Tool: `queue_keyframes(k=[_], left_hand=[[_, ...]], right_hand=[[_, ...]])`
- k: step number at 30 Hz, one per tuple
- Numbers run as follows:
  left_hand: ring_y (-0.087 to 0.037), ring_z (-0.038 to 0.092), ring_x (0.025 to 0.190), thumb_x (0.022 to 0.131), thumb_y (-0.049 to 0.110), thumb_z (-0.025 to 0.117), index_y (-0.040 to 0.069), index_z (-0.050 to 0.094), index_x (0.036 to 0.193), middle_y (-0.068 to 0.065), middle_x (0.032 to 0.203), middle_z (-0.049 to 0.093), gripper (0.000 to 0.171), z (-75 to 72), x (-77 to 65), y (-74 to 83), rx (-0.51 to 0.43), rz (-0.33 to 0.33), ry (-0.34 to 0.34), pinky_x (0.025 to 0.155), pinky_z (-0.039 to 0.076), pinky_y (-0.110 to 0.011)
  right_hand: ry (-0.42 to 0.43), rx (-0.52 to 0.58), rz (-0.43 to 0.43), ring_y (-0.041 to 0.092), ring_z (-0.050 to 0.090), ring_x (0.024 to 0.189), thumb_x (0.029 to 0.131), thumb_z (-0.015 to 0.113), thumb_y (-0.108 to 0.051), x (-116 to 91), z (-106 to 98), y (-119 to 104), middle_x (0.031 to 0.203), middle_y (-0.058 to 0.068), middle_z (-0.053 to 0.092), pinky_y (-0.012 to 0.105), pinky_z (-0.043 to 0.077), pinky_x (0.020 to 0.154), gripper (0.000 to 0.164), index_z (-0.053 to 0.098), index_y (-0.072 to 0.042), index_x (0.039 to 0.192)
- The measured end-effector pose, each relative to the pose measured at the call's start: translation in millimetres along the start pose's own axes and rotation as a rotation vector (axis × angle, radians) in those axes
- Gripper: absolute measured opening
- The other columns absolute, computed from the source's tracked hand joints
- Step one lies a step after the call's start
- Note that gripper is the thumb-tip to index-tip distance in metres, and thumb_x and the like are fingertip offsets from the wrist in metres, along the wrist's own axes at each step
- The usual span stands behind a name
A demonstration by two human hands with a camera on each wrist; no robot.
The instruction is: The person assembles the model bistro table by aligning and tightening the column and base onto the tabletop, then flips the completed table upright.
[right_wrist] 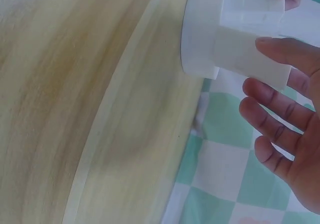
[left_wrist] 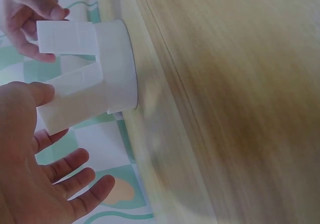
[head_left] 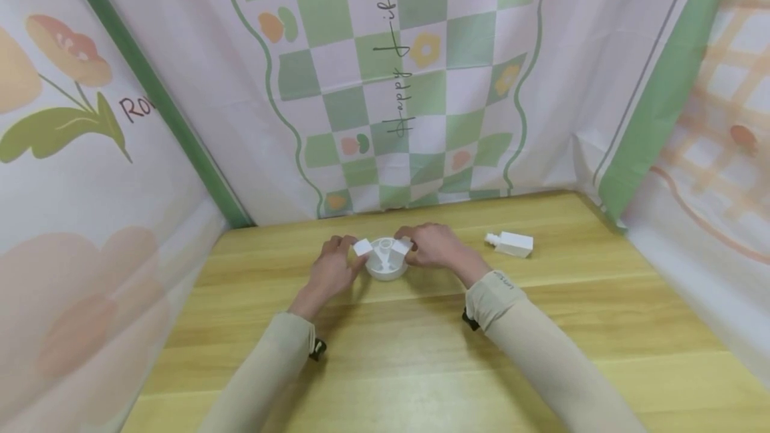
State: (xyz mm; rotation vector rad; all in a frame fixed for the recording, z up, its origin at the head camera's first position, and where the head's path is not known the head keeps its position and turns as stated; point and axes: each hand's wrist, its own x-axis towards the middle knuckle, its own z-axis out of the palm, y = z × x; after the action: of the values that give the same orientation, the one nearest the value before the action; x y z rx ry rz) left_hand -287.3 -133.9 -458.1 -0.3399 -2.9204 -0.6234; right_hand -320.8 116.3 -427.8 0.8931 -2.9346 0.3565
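White box-shaped container (head_left: 363,247), smooth and flat-sided, is the leftmost of the pieces and leans outward over the left rim of a round, shallow white holder (head_left: 386,273). From its left, the left hand (head_left: 329,274) pinches it near its upper end: the thumb presses one face, the index finger reaches behind to the opposite side, and the other three fingers spread free, clear of it in the left wrist view. How far its lower end goes into the holder cannot be told.

Next comes the holder, standing level on the yellow wood-grain surface (head_left: 397,366) between the two hands, with a small ring and raised dividers showing inside.

At its right rim is a second white box-shaped container (head_left: 401,246), its upper part tilted toward the right hand (head_left: 438,246). That hand grasps it from the right, thumb flat on the near face and index finger behind; the middle fingertip is close to the container's edge, while the ring and little fingers curve loosely away from it.

Farther right, well apart from the right fingers, a white square-sided bottle with a narrow neck (head_left: 515,244) lies on its side, neck pointing left toward the right hand.
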Motion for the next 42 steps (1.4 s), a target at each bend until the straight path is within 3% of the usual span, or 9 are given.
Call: queue_keyframes(k=[19,29,37,42], left_hand=[[-0.031,0.054,0.116,0.099,0.051,0.056,0.014,0.053,0.133,-0.014,0.131,0.053,0.051,-1.4,1.2,-0.5,0.001,-0.011,-0.006,0.090,0.056,-0.047],[-0.031,0.054,0.116,0.098,0.050,0.057,0.012,0.053,0.135,-0.015,0.131,0.053,0.053,-2.2,1.5,-0.6,-0.012,-0.015,-0.007,0.089,0.056,-0.047],[-0.032,0.053,0.120,0.097,0.051,0.058,0.011,0.052,0.135,-0.014,0.134,0.052,0.056,-3.7,2.0,-2.5,-0.026,-0.019,-0.003,0.093,0.054,-0.048],[-0.032,0.053,0.121,0.098,0.047,0.060,0.012,0.053,0.135,-0.014,0.134,0.052,0.051,-5.2,2.4,-4.0,-0.032,-0.017,-0.007,0.093,0.055,-0.048]], right_hand=[[0.017,-0.017,-0.009,0.016,0.067,0.078,0.080,0.077,-0.034,-2.1,-4.6,0.8,0.087,-0.002,0.075,0.032,0.052,0.063,0.046,0.067,-0.027,0.125],[-0.014,0.084,-0.021,0.020,0.068,0.087,0.085,0.072,-0.029,-3.8,-0.4,2.2,0.098,0.003,0.074,0.038,0.056,0.075,0.046,0.062,-0.021,0.129],[-0.041,0.116,0.008,0.024,0.070,0.086,0.085,0.074,-0.023,-9.3,-1.4,13.9,0.106,0.010,0.075,0.041,0.057,0.076,0.066,0.047,-0.016,0.145],[-0.065,0.136,0.017,0.025,0.070,0.089,0.085,0.075,-0.022,-15.4,-4.3,24.4,0.108,0.011,0.074,0.043,0.058,0.079,0.070,0.044,-0.016,0.148]])
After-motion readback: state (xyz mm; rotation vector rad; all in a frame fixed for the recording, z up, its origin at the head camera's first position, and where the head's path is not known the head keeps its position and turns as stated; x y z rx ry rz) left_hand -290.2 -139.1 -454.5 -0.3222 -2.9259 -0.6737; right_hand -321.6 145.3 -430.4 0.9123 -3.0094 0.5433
